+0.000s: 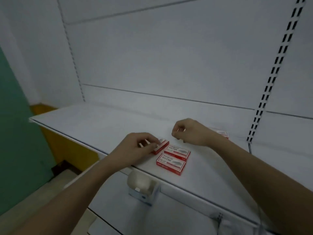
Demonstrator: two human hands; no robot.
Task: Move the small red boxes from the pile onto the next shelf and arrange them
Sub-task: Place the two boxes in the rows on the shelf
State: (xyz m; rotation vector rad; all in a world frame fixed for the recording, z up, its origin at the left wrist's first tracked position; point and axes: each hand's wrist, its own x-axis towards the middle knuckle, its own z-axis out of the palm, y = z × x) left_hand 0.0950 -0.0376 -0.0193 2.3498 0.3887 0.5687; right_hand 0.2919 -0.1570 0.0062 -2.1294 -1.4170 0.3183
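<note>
Left grip [141,146] pinches one of four red boxes [160,145].

The shelf [88,119] is plain white, as is the back panel [169,56] behind it, crossed by thin dark lines. Near the shelf's front edge lie small red boxes [171,164] with white label panels (the print is too blurred to read). A white upright [277,65] carries paired black slots. Beyond the shelf's left end stand a teal-green wall [15,133] and a yellow surface [67,146].
</note>
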